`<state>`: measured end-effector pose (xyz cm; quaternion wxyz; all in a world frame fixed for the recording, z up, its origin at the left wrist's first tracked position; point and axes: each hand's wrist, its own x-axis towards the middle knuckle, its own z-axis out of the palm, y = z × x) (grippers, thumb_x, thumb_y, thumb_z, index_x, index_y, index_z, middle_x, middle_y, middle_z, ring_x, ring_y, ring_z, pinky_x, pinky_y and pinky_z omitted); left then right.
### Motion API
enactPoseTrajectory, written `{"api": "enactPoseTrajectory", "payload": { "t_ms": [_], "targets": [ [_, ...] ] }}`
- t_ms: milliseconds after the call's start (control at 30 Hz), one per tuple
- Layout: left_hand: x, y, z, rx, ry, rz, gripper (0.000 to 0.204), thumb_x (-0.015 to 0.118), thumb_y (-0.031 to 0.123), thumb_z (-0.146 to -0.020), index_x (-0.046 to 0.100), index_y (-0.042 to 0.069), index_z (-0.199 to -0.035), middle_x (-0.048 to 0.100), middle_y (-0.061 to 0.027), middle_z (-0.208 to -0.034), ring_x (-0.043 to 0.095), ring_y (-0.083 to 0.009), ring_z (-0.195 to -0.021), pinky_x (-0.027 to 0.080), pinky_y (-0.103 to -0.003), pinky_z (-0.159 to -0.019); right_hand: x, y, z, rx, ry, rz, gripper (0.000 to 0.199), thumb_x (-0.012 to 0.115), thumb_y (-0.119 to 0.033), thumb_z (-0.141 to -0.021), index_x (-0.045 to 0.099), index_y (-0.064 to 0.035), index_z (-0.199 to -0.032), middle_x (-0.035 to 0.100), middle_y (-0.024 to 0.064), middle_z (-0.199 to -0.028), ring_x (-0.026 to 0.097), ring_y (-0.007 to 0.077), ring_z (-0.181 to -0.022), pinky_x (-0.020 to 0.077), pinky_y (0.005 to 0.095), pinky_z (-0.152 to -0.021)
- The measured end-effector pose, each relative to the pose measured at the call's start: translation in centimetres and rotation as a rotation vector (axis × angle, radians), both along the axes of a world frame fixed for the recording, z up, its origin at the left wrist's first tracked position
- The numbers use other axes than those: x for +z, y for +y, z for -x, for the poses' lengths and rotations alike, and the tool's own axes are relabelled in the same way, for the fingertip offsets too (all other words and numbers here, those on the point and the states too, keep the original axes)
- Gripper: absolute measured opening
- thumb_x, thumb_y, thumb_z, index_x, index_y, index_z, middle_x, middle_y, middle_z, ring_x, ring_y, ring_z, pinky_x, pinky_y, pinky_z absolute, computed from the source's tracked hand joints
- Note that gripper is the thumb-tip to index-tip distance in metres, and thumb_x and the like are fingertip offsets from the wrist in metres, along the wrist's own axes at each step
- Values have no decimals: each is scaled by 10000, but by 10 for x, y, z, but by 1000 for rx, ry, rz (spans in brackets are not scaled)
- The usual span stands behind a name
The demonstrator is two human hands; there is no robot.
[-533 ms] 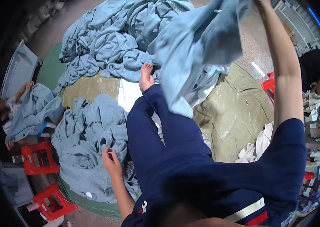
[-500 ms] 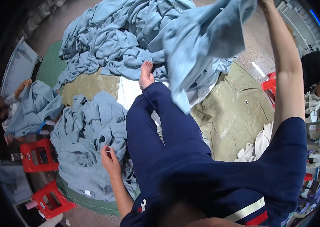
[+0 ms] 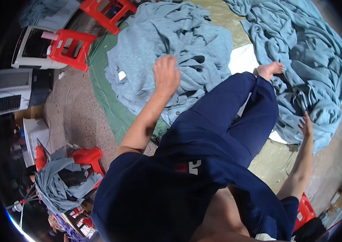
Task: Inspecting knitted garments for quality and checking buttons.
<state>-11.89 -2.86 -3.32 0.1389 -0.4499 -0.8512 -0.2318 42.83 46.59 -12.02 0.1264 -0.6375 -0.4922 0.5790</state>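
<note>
My left hand hovers over or rests on the near left pile of light blue knitted garments. Its fingers curl downward, and whatever they hold is hidden. On the other side of my legs, my right hand is at the near edge of a second, larger heap of blue knitted garments. Its fingers are spread, with nothing in them. A small white label shows on the left pile.
My legs and bare foot stretch between the heaps. Green sheeting and tan sheeting cover the floor. Red stools and grey-white boxy units stand at the left. Another stool has blue garments beside it.
The view has swung left. My right hand has come down from high up and let go of the blue garment it was holding. My left hand has moved onto or over the left pile.
</note>
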Motion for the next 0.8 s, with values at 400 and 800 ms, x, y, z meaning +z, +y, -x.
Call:
{"api": "enactPoseTrajectory", "payload": {
  "t_ms": [400,800],
  "targets": [
    [33,-34,74,537,-472,-512,451,750,153,-735,554,-8,-1108,575,-127,-1060,539,-256,-971,433,-373,-853,79,-242,271,728,333,-306,240,552,-121,-966,608,-2,-1166,649,56,-1010,629,124,-899,487,233,-803],
    [143,83,-144,-1142,-509,-428,586,752,229,-714,479,72,-1208,526,-122,-1187,488,-323,-1158,356,-440,-985,145,-320,270,459,588,-272,634,640,-219,-813,407,-34,-1373,520,114,-1285,478,240,-1230,324,390,-1082]
  ]
}}
